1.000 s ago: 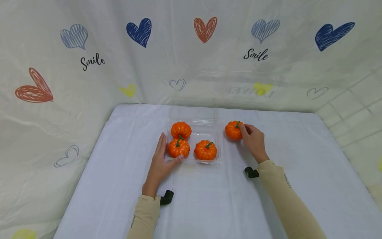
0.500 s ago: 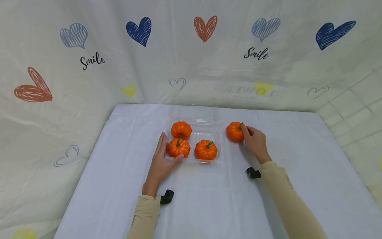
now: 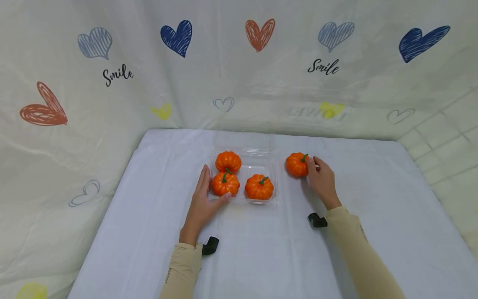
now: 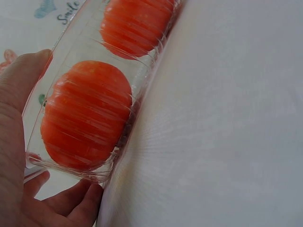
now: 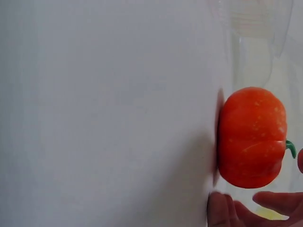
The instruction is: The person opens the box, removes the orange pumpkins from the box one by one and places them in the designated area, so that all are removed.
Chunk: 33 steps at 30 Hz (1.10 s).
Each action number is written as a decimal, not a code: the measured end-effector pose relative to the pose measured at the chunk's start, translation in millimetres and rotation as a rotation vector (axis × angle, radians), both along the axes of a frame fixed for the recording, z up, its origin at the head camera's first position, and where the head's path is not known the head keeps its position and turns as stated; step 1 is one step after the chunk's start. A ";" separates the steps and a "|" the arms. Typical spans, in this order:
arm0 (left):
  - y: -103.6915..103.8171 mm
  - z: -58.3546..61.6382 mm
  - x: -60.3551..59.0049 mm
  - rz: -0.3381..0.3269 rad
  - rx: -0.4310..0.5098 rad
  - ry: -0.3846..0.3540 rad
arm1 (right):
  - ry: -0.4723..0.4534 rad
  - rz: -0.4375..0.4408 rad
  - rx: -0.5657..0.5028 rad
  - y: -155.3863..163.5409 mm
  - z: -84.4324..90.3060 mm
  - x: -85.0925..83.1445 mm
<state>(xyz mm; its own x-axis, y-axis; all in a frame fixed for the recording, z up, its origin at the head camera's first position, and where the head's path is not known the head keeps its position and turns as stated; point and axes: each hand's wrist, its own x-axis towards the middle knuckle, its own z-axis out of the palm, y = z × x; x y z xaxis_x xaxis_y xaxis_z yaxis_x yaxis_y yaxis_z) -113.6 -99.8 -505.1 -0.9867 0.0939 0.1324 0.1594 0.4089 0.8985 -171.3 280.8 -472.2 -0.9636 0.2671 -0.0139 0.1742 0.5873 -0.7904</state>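
A clear plastic clamshell tray (image 3: 269,176) sits at the table's middle with three orange pumpkins in it: back left (image 3: 228,161), front left (image 3: 225,184), front right (image 3: 258,187). My left hand (image 3: 203,196) braces the tray's front-left corner, fingers straight along the left wall and thumb on the front edge; the left wrist view shows the thumb (image 4: 19,80) against the tray wall (image 4: 147,80) beside a pumpkin (image 4: 85,118). A fourth pumpkin (image 3: 297,164) stands on the cloth right of the tray. My right hand (image 3: 321,177) touches its right side with loosely bent fingers (image 5: 227,213), just off the pumpkin (image 5: 251,137).
A white cloth covers the table (image 3: 261,249), and a heart-printed sheet (image 3: 112,83) hangs behind and to both sides. The tray's clear lid (image 3: 244,143) lies open toward the back. Black wrist mounts (image 3: 210,245) (image 3: 316,220) show at both sleeves.
Almost nothing has moved. My right hand has slid slightly back along the loose pumpkin's side; the left hand and the tray stay put.
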 end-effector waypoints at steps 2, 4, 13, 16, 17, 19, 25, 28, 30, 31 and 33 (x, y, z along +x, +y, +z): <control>0.2 0.5 -0.1 -0.001 -0.001 -0.001 | 0.009 -0.010 -0.019 -0.6 1.7 2.4; 0.2 0.8 -0.3 -0.003 -0.003 0.002 | 0.036 -0.027 -0.039 -1.4 4.3 5.3; -0.7 2.7 -1.3 -0.006 -0.011 0.001 | 0.124 -0.038 -0.087 -10.7 18.8 16.5; -1.1 2.4 -1.9 -0.006 -0.017 0.004 | 0.147 -0.023 -0.114 -17.3 23.6 19.6; -1.1 2.3 -2.0 -0.005 -0.018 0.005 | 0.158 -0.015 -0.122 -19.8 24.8 20.8; -1.2 2.3 -1.7 -0.003 -0.019 0.001 | 0.182 0.011 -0.133 -25.0 27.0 24.0; -0.8 0.5 1.2 0.000 -0.013 -0.016 | 0.238 0.115 -0.124 -40.5 28.1 34.8; -0.6 0.7 1.4 0.004 -0.012 -0.017 | 0.249 0.181 -0.103 -49.3 28.1 36.7; -0.5 1.0 1.1 0.005 -0.010 -0.013 | 0.232 0.217 -0.085 -55.4 29.2 37.9; -0.5 1.1 0.9 0.004 -0.010 -0.011 | 0.223 0.232 -0.079 -58.4 29.9 38.8; -0.1 1.4 0.8 0.003 -0.008 -0.007 | 0.214 0.263 -0.077 -64.2 30.5 40.1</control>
